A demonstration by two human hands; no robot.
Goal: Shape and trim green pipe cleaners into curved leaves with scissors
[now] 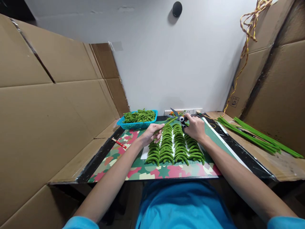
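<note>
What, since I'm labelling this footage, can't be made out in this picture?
All in the head view:
- Lower ends of the green stems: hidden by the left hand.
- Whether the blades of the scissors touch those stems: too small to tell.
- Floor of the blue basket: covered by its green heap.
- Printed mark on the cardboard: too small to read.
- Top of the yellow wire bundle: cut off by the upper edge.

Left hand [152, 133] holds green stems [170, 121], tips toward 1 o'clock. Right hand [195, 126] grips scissors [181, 119], blades open by the stems, pointing 10 o'clock. Green curved pieces [175, 146] in four columns below my hands. Blue basket [139, 123] of green pieces at 11 o'clock; long green stalks [257, 136] at 3.
</note>
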